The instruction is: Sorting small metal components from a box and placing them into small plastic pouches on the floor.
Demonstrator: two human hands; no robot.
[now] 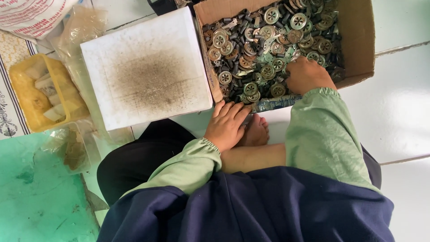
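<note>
The right hand [307, 74] digs into the cardboard box [358, 40] of round metal discs [264, 49], its fingers buried so their grip cannot be told, while the left hand [228, 125] rests with fingers together, empty, on the foot [256, 132] beside the stained white block [148, 67].

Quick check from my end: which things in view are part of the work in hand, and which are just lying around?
In use: right hand in the cardboard box of metal discs; left hand on a foot.
Lying about: stained white block, yellow tub, clear plastic bag.
</note>
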